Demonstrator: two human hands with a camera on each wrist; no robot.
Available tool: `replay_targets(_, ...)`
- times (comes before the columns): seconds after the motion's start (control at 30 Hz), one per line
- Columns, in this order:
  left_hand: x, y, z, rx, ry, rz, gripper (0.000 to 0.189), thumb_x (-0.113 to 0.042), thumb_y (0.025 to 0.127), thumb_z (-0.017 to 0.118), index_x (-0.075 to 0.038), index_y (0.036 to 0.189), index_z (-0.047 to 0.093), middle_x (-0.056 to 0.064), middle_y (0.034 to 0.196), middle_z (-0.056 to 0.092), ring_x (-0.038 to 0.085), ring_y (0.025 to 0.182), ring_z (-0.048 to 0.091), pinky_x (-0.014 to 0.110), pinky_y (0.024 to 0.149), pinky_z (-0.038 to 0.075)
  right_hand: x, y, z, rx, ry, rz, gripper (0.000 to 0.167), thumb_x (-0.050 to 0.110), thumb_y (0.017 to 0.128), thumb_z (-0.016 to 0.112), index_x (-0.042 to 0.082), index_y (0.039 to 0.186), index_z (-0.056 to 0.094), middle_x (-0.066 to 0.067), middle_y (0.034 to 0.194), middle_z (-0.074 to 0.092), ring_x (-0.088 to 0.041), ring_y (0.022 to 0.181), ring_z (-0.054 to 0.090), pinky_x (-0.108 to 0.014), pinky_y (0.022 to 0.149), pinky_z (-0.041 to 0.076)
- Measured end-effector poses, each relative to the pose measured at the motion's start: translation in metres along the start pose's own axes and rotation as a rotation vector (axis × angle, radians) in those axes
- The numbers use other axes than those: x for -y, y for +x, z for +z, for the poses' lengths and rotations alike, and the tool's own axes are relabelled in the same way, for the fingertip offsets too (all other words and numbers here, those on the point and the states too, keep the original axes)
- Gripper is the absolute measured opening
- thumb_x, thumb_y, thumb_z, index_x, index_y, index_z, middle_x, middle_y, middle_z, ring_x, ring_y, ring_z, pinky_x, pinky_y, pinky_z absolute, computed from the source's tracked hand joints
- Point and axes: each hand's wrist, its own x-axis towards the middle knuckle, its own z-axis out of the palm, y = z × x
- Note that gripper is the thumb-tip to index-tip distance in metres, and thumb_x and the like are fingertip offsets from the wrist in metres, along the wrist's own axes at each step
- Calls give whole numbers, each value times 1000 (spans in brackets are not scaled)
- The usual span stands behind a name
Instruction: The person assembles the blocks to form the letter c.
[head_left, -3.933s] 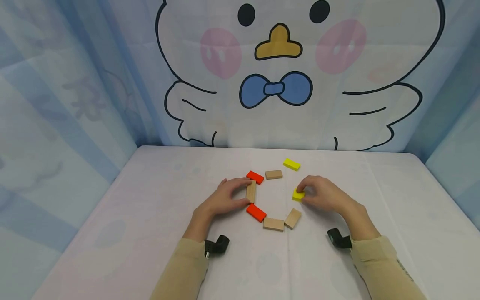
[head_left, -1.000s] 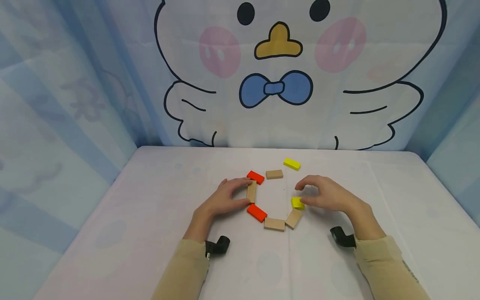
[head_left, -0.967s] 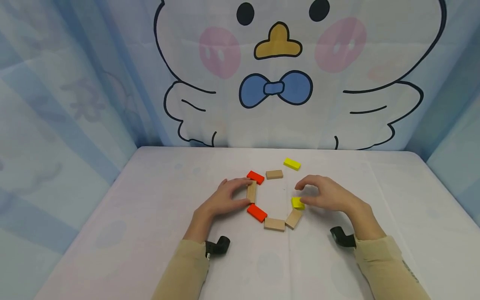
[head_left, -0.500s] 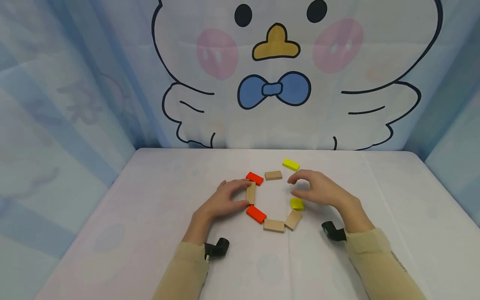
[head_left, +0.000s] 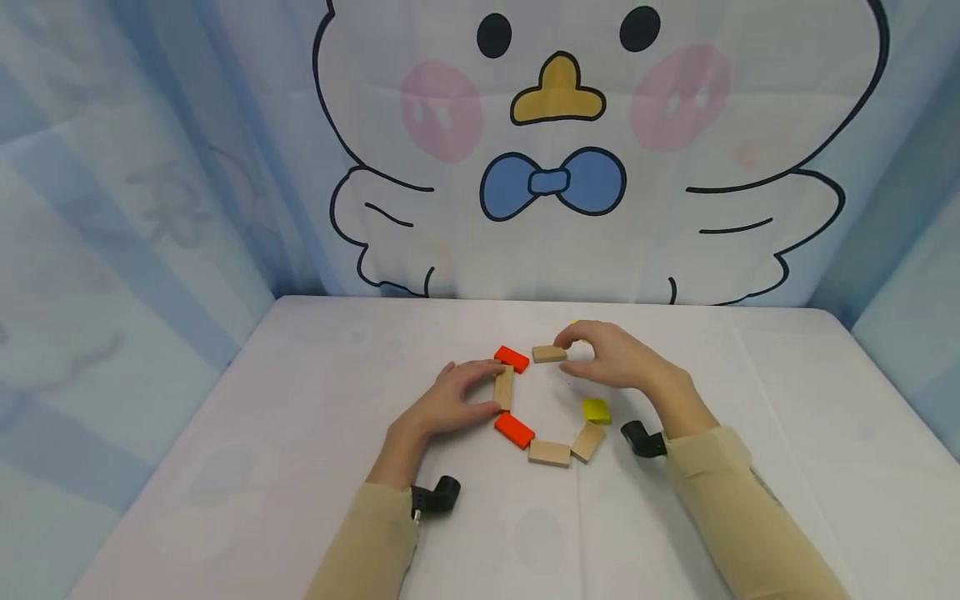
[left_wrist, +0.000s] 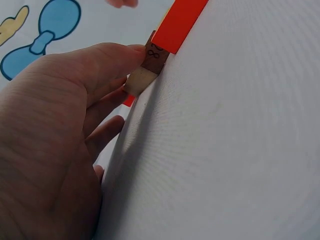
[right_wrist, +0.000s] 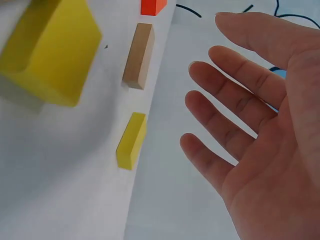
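Note:
My left hand (head_left: 450, 402) pinches a wooden block (head_left: 505, 387) between thumb and fingertips on the left of a rough ring of blocks; the left wrist view shows dark digits on this block (left_wrist: 154, 56). Red blocks touch or nearly touch it, one beyond (head_left: 512, 358) and one nearer (head_left: 515, 431). My right hand (head_left: 622, 358) hovers with relaxed, parted fingers and thumb at the right end of the far wooden block (head_left: 548, 354), holding nothing. Behind it a yellow block (right_wrist: 132, 141) is mostly hidden in the head view. Another yellow block (head_left: 596, 410) lies at the ring's right side.
Two wooden blocks, one at the front (head_left: 550, 453) and one angled at front right (head_left: 588, 442), continue the ring. The white-covered table (head_left: 300, 517) meets a printed curtain (head_left: 555, 250) at its back edge.
The right hand has let go of the near yellow block, which slid toward me against the angled wooden block. The hand then moved away and left to the far wooden block. Left hand stayed.

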Motion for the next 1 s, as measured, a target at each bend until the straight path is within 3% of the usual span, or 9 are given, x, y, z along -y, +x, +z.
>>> replay_targets(0.4, -1, 2, 0, 5, 16, -18, 57, -30, 94, 70, -17, 147, 54, 3, 151, 49, 20, 142, 39, 50, 122, 5, 16, 33, 6, 59, -20, 13, 35, 15, 94, 70, 0, 126, 65, -14, 123, 65, -35, 117, 57, -50, 103, 47)
replay_targets(0.67, -2, 0, -4, 1, -8, -2, 56, -28, 93, 70, -15, 145, 55, 6, 150, 51, 22, 142, 40, 55, 121, 5, 26, 52, 12, 104, -34, 4, 32, 8, 93, 67, -1, 124, 65, -14, 122, 66, -33, 113, 60, -45, 99, 50)
replay_targets(1.0, 0, -1, -2, 7, -4, 11, 56, -27, 93, 70, -14, 146, 55, 5, 151, 50, 23, 142, 40, 54, 121, 6, 28, 68, 28, 189, -51, 116, 28, 13, 93, 72, 9, 120, 68, -6, 120, 66, -27, 111, 58, -43, 98, 50)
